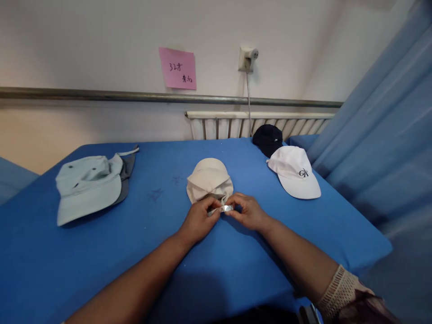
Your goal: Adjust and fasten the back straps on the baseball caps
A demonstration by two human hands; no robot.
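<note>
A beige cap (209,173) lies in the middle of the blue table, its back strap toward me. My left hand (201,217) pinches one part of the strap between thumb and fingers. On the other side my right hand (248,210) grips the strap at a shiny metal buckle (227,208). Both hands are close together at the near edge of the cap. The strap ends inside the fingers are partly hidden.
To the left a light blue cap (89,184) rests over a dark grey cap (127,173). A white cap (293,168) and a black cap (267,137) sit at the right on the blue table (162,261). Blue curtains (378,148) hang along the right side.
</note>
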